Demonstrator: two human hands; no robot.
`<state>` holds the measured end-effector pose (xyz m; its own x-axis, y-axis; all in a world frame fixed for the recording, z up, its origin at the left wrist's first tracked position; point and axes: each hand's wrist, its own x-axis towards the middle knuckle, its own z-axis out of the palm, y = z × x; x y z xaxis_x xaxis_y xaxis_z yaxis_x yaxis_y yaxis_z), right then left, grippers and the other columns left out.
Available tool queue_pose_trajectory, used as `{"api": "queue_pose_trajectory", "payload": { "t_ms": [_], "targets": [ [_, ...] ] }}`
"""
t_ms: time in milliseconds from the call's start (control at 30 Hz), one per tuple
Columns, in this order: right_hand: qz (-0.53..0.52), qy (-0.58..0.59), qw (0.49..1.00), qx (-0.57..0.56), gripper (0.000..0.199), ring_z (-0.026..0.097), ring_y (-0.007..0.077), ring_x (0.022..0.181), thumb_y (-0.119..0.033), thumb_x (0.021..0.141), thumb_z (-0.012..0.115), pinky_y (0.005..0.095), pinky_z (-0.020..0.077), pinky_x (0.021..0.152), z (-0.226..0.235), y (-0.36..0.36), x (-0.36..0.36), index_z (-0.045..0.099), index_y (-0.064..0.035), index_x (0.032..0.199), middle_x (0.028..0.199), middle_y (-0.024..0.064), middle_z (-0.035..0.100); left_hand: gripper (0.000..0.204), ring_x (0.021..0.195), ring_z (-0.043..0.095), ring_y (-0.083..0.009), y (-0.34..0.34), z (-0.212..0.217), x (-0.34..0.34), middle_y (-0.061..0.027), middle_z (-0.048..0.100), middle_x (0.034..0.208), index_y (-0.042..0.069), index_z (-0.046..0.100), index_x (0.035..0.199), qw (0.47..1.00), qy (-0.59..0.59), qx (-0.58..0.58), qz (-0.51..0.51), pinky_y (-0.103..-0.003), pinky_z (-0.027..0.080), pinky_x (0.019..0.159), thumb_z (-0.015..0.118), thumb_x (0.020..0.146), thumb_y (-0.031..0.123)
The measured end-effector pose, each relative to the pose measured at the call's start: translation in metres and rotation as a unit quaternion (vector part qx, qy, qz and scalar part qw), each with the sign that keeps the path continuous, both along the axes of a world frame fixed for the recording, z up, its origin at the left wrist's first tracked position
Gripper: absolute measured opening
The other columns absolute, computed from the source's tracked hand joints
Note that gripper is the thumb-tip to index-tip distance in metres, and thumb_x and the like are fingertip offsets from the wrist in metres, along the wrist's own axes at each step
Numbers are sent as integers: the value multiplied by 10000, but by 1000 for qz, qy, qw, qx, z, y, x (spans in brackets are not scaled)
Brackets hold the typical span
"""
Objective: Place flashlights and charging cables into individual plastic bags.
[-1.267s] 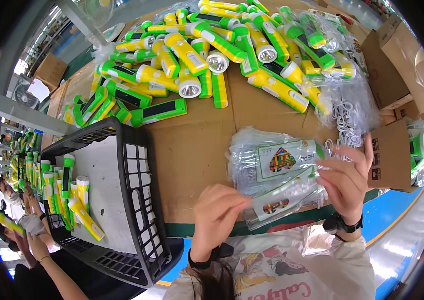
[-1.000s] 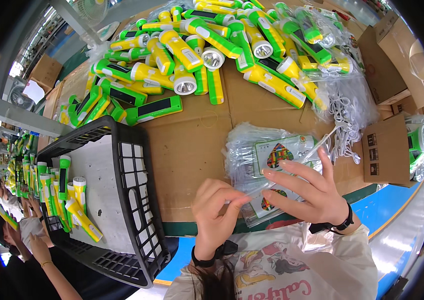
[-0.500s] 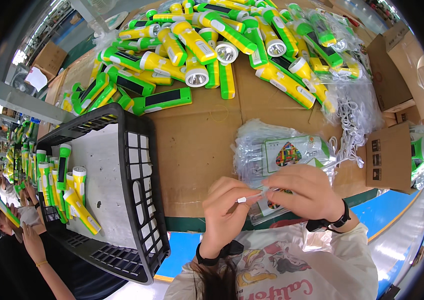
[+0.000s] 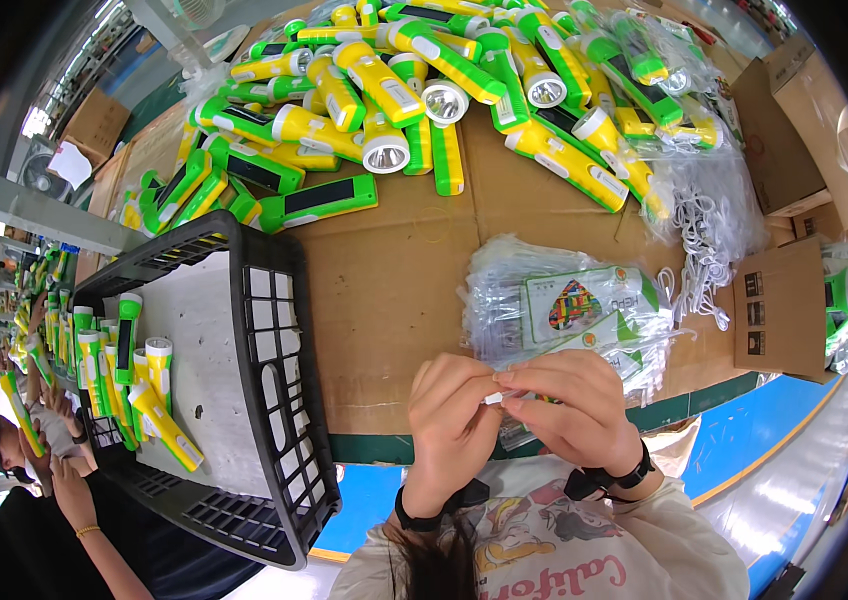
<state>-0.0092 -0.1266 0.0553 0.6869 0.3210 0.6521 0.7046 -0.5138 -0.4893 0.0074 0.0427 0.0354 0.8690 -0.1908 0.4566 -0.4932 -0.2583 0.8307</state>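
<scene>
In front of my chest, my left hand pinches a small white piece that looks like a cable plug. My right hand meets it there, its fingertips closed around the piece's other side. Fingers hide most of what they hold. Just beyond my hands lies a stack of clear plastic bags with printed green and white cards. Bundled white cables lie right of the bags. A large heap of yellow and green flashlights covers the far side of the cardboard-topped table.
At left, a black plastic crate holds several flashlights standing or leaning on a white bottom. Cardboard boxes stand along the right edge. Bagged flashlights lie far right. Another person's hand is beyond the crate at lower left.
My right hand has moved left and closer to my left hand, its fingers now at the small white piece. At the left, the other person's flashlight and hands have shifted slightly.
</scene>
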Motion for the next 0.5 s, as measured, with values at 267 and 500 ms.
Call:
{"api": "queue_pose_trajectory", "payload": {
  "t_ms": [267, 500],
  "targets": [
    [-22, 2, 1000, 19, 232, 701, 266, 922, -99, 741, 723, 342, 557, 720, -4, -4, 1, 699, -45, 964, 1091, 103, 709, 231, 755, 584, -264, -3, -1, 1, -72, 634, 824, 32, 684, 857, 1000, -12, 18, -19, -362, 403, 655, 692, 643, -53],
    [-12, 13, 999, 36, 197, 701, 266, 924, -116, 762, 707, 336, 550, 719, -6, -2, -2, 703, -47, 946, 1094, 95, 710, 250, 748, 576, -270, -2, -1, 2, -77, 623, 828, 24, 683, 867, 999, -14, 22, -20, -364, 401, 654, 685, 631, -59]
  ]
}}
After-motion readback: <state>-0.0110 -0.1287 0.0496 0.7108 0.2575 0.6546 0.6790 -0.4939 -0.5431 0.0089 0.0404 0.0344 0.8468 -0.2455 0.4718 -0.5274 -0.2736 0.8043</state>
